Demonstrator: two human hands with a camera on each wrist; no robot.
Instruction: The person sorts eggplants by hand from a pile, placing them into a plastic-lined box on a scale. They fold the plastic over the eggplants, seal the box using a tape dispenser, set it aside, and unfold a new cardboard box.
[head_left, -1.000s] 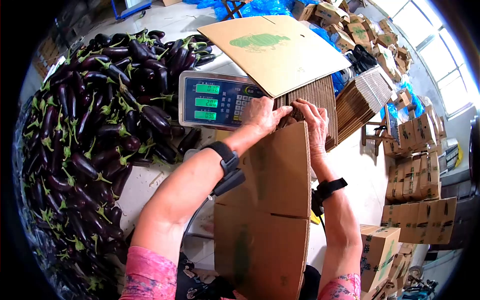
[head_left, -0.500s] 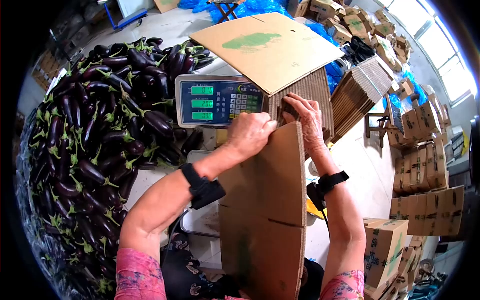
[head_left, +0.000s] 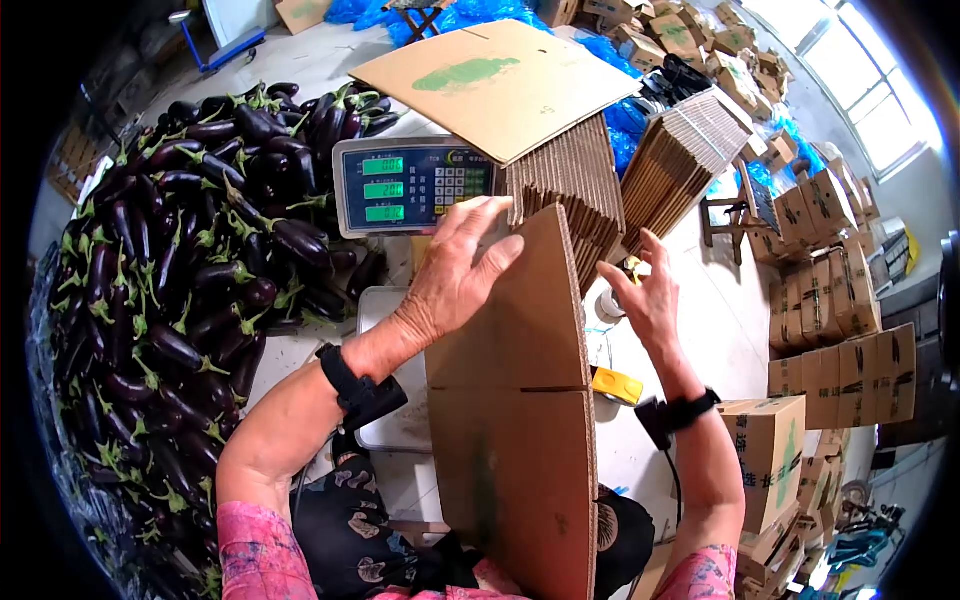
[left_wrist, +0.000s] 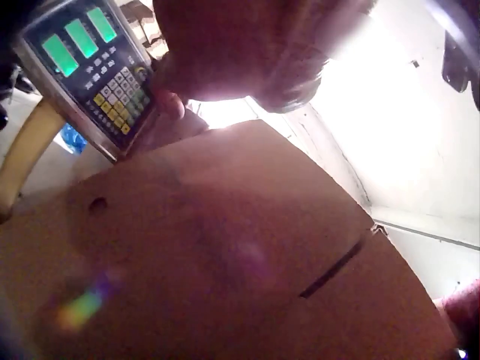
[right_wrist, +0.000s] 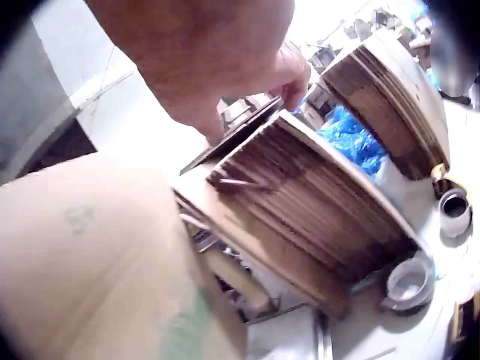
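A folded cardboard sheet [head_left: 510,330] stands upright between the forearms; it also fills much of the left wrist view [left_wrist: 187,247]. The left hand [head_left: 455,265] is beside its upper left edge, fingers extended and thumb apart; whether it touches the sheet is unclear. To the right of the sheet, the right hand [head_left: 648,300] is raised with fingers spread and slightly bent, holding nothing visible. Beyond the sheet, a stack of folded cardboard [head_left: 570,185] bears a flat piece with a green print [head_left: 500,90]. The lit scale display [head_left: 410,188] is left of the stack.
A large heap of eggplants [head_left: 200,270] covers the left side. Behind stands a second cardboard stack [head_left: 685,150]. A yellow object [head_left: 617,386] lies on the floor near the right forearm, and a closed carton [head_left: 765,450] stands farther right. A pale tray [head_left: 385,420] sits beside the left wrist.
The left hand has released its hold on the upright sheet's top edge, its fingers now extended. The right hand has moved right and down, away from the stack. The scale's digits have changed.
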